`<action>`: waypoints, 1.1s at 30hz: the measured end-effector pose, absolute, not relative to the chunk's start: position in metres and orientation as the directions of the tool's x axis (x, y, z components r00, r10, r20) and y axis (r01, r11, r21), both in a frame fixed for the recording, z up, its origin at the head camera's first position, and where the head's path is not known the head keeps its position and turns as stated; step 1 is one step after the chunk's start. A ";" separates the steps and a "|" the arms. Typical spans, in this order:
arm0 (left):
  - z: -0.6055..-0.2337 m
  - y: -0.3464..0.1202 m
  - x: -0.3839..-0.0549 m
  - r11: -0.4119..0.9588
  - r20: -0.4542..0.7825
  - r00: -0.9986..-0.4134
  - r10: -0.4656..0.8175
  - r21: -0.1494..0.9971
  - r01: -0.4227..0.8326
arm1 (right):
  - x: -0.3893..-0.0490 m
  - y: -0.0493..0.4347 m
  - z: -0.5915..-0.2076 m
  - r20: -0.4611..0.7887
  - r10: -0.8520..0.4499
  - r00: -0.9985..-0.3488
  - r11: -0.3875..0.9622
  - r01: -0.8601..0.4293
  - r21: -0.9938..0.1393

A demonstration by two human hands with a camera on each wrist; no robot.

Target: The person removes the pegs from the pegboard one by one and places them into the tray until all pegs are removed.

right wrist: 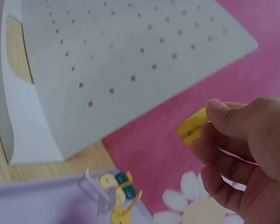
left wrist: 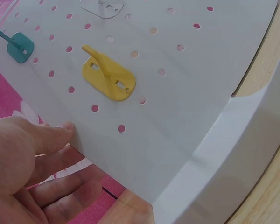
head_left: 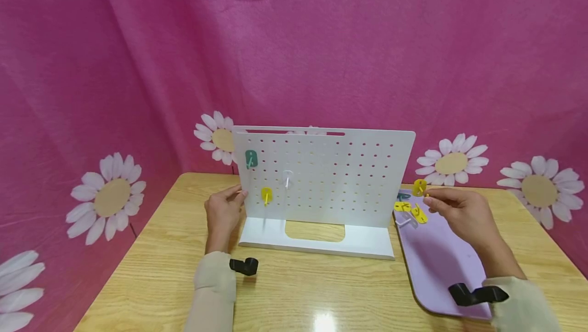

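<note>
A white pegboard (head_left: 317,181) stands upright on its white base (head_left: 363,240). My left hand (head_left: 223,213) holds its left edge; in the left wrist view the thumb lies on the front face and the other fingers are behind the edge. On the board hang a green hook (head_left: 250,158), a yellow hook (left wrist: 108,79) and a clear hook (head_left: 287,178). To the right of the board, my right hand (head_left: 466,214) pinches another yellow hook (right wrist: 193,126) between thumb and fingers, above the tray and apart from the board.
A purple tray (head_left: 441,271) lies on the wooden table (head_left: 294,291) right of the board. At its far left corner are several loose hooks: yellow ones (head_left: 419,213), a clear one (head_left: 406,221) and a dark green one (head_left: 402,197). A pink flowered cloth (head_left: 321,46) hangs behind.
</note>
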State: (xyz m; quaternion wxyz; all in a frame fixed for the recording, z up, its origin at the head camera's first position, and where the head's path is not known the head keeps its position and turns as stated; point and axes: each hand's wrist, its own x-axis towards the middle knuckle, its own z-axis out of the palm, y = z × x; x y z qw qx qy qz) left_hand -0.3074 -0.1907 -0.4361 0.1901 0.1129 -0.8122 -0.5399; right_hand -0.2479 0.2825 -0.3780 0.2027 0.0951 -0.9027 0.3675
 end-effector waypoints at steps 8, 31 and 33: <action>-0.436 -0.190 -0.307 0.399 0.206 -0.898 -0.388 0.916 0.037 | -0.262 0.298 -0.395 0.315 0.068 -0.947 0.740 -0.164 -0.653; -0.437 -0.191 -0.306 0.393 0.180 -0.905 -0.386 0.919 0.015 | -0.304 0.313 -0.440 0.059 0.127 -0.990 0.706 0.048 -0.706; -0.437 -0.191 -0.308 0.394 0.184 -0.903 -0.388 0.919 0.017 | -0.308 0.312 -0.440 0.021 0.135 -0.991 0.700 0.081 -0.710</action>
